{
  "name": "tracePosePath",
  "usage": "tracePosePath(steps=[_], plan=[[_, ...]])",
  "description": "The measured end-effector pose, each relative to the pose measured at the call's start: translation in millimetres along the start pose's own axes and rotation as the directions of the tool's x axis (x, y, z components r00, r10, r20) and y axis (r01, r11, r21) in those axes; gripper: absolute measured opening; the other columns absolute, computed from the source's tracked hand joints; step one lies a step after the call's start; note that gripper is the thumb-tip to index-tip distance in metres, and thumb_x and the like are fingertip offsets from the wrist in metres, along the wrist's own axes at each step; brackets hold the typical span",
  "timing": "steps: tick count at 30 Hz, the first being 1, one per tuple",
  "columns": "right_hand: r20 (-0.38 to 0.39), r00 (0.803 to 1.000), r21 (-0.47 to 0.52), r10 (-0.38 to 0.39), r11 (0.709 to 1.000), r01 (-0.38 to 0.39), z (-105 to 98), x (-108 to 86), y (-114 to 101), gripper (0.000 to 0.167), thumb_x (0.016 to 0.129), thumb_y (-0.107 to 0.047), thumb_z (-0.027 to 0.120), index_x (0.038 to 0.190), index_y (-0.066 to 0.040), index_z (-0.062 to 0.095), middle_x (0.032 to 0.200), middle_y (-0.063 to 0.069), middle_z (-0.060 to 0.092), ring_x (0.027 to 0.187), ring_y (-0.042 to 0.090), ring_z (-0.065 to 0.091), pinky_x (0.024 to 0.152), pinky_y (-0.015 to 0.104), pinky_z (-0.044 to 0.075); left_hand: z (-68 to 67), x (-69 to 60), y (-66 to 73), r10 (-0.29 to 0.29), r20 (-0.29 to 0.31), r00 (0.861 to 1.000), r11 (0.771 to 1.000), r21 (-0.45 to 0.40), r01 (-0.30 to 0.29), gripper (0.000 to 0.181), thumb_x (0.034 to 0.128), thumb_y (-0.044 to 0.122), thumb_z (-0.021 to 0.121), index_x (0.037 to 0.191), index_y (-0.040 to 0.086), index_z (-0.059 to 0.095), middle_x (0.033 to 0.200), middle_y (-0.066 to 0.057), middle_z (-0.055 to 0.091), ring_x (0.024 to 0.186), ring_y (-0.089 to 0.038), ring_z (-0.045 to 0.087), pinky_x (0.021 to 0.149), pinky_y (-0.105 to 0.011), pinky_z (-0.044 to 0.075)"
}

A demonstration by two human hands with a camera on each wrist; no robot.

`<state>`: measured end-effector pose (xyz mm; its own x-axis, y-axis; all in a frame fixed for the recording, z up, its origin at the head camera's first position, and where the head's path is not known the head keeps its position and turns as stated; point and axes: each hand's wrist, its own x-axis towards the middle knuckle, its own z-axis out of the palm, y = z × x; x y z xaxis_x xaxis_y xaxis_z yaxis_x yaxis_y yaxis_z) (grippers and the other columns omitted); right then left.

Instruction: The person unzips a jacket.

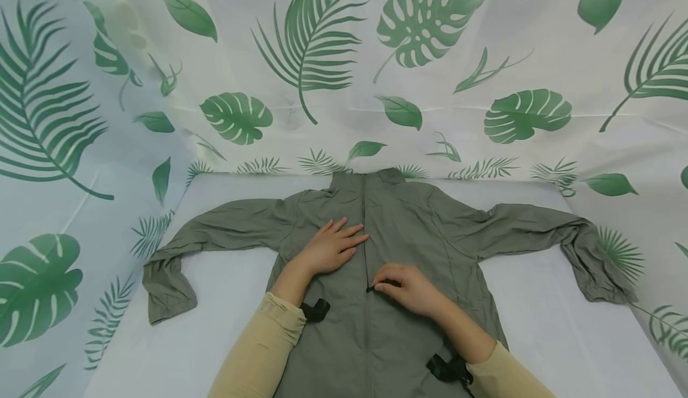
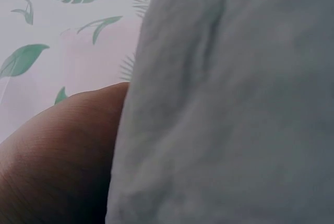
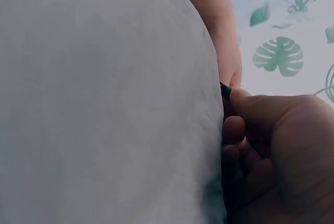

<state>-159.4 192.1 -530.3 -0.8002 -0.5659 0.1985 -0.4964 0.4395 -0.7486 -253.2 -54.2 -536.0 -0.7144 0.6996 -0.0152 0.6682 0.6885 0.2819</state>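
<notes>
A grey-green jacket (image 1: 338, 338) lies face up and spread out, its collar at the far end and its sleeves out to both sides. My left hand (image 1: 334, 247) rests flat on the chest, fingers spread, their tips by the zipper line. Lower on the zipper, my right hand (image 1: 405, 287) pinches the dark zipper pull (image 1: 369, 289) between thumb and fingers. The right wrist view shows the right thumb (image 3: 271, 110) against the pull's dark end (image 3: 225, 91). Jacket cloth fills most of both wrist views and hides the left fingers in the left one.
The jacket lies on a white table (image 1: 226, 302). Leaf-printed white cloth (image 1: 333, 99) hangs behind and at the sides. Both jacket cuffs bend down toward me, the left one (image 1: 169, 293) and the right one (image 1: 604, 269). Dark straps (image 1: 448, 369) sit at my wrists.
</notes>
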Motion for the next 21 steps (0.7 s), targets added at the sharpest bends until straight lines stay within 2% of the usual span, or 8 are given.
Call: tracePosePath(steps=[2,9,12,21], plan=[[0.004,1.0,-0.001,-0.004,1.0,0.004,0.6,-0.4,2.1,0.009,0.097,-0.025,0.064,0.1,-0.024,0.072,0.104,-0.006,0.07,0.092,0.006,0.065,0.078,0.025,0.059,-0.1,-0.3,0.5,-0.003,0.004,1.0,1.0,-0.004,0.003,0.044,0.1079,0.04,0.038,0.152,0.037,0.039,0.162,0.01,0.031,0.154,-0.028,0.019,0.131,-0.046,0.012],[0.014,1.0,0.004,0.011,1.0,-0.011,1.7,-1.6,6.7,0.012,0.099,-0.025,0.062,0.105,-0.023,0.071,0.113,0.0,0.069,0.065,-0.001,0.056,0.057,0.02,0.055,-0.4,-1.4,1.8,-0.012,0.0,1.0,1.0,-0.023,0.012,0.044,0.1078,0.039,0.039,0.152,0.037,0.039,0.162,0.009,0.031,0.154,-0.027,0.019,0.131,-0.046,0.012],[0.019,0.999,0.007,0.03,1.0,-0.03,1.8,-1.0,7.4,0.012,0.099,-0.025,0.061,0.106,-0.023,0.071,0.115,0.001,0.068,0.065,-0.002,0.056,0.055,0.02,0.054,-0.3,-1.0,2.2,-0.022,-0.003,1.0,0.999,-0.025,0.022,0.044,0.1079,0.041,0.038,0.152,0.037,0.039,0.162,0.01,0.031,0.154,-0.027,0.019,0.131,-0.046,0.011],[0.057,0.997,0.024,0.05,0.998,-0.052,-2.0,5.5,9.4,0.014,0.1,-0.028,0.059,0.106,-0.024,0.071,0.093,-0.008,0.066,0.061,0.0,0.057,0.052,0.021,0.054,2.8,1.7,1.4,-0.053,-0.002,0.999,0.999,0.006,0.053,0.058,0.0994,0.063,0.04,0.153,0.041,0.035,0.163,0.012,0.027,0.155,-0.026,0.016,0.131,-0.046,0.008]])
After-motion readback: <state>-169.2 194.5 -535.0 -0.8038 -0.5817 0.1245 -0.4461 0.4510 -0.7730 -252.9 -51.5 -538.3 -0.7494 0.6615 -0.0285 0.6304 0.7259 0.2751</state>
